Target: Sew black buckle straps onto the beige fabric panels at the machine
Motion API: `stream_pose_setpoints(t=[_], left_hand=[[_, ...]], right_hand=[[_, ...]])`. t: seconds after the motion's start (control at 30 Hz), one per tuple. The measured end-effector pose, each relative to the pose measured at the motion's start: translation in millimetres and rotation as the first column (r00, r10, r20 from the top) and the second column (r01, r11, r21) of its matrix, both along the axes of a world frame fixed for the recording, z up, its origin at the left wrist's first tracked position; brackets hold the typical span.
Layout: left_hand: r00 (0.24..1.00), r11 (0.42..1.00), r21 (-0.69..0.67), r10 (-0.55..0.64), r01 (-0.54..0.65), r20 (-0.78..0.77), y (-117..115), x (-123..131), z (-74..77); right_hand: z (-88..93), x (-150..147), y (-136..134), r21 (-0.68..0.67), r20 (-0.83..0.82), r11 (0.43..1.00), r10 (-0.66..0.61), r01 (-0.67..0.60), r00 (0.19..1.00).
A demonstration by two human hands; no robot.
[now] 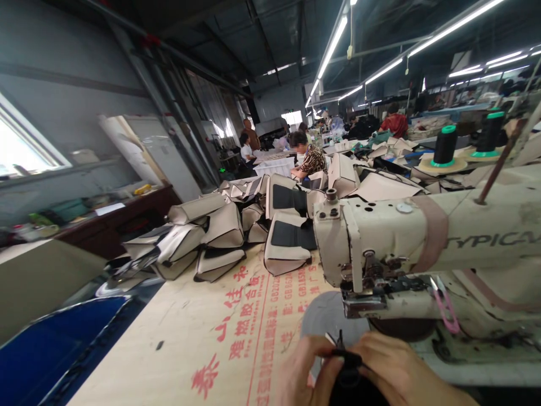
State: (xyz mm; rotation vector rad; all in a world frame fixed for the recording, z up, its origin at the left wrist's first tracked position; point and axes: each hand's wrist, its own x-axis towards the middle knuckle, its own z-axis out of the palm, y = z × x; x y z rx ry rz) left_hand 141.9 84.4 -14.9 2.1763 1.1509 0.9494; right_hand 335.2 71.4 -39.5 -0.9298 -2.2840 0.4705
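Observation:
At the bottom of the view, my left hand (307, 366) and my right hand (395, 361) are close together. Both pinch the top of a piece of black material (355, 386), with thin black strands sticking up between them. Its lower part runs out of the picture. Just beyond my hands stands a cream sewing machine (389, 231) on its base. Pink-handled thread snips (446, 307) lean against the machine's arm. A grey round plate (327, 316) lies below the needle area, partly hidden by my fingers.
A plywood tabletop (190, 338) with red printing extends left. Several beige sewn covers with black panels (289, 242) are piled at its far side. Black thread cones (446, 146) stand behind the machine. A blue-lined container (54, 349) is at lower left. Other people (311, 158) sit farther back.

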Motion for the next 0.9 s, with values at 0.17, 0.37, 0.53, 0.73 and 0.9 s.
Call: stream_pose_setpoints(t=[0.17, 0.37, 0.53, 0.73, 0.9], left_hand=[[0.998, 0.987, 0.151, 0.054, -0.055, 0.011, -2, 4, -5.8], [0.931, 0.953, 0.051, -0.279, 0.299, -0.234, 7, -11, 10.3], [0.925, 0.972, 0.002, -0.223, 0.235, -0.309, 7, -11, 22.3], [0.939, 0.973, -0.06, -0.232, 0.224, -0.255, 14, -9, 28.2], [0.953, 0.974, -0.117, -0.215, 0.194, -0.211, 21, -10, 14.9]], right_hand=[[-1.0, -1, -1, 0.043, 0.035, 0.997, -0.063, 0.061, 0.997], [-11.5, 3, 8, 0.024, 0.062, 0.997, -0.07, 0.069, 0.996], [-14.3, 0, 9, 0.008, 0.07, 0.996, -0.087, 0.087, 0.994], [-31.0, -3, 8, -0.069, -0.113, 0.965, -0.26, 0.253, 0.959], [-46.7, -3, 21, 0.167, -0.008, 0.976, -0.138, 0.137, 0.99]])
